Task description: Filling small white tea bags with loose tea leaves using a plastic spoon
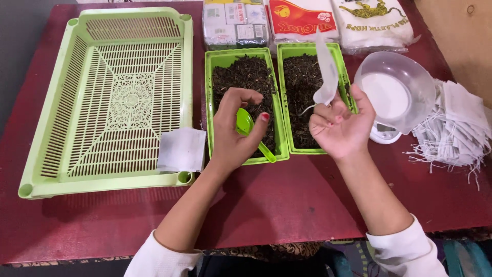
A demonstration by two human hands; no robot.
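Note:
My left hand (pixel 231 134) grips a small green plastic scoop (pixel 247 125) over the left of two green trays (pixel 209 77) filled with dark loose tea leaves. My right hand (pixel 342 125) holds an empty white filter tea bag (pixel 326 72) upright by its lower end, above the right green tray (pixel 335 51) of tea leaves. A thin string hangs from the bag.
A large light-green perforated tray (pixel 51 113) lies at the left, with one filled white bag (pixel 180 150) on its near corner. A clear bowl (pixel 410 87) sits on a small scale at the right, beside a heap of empty bags (pixel 456 128). Packages (pixel 302 20) line the far edge.

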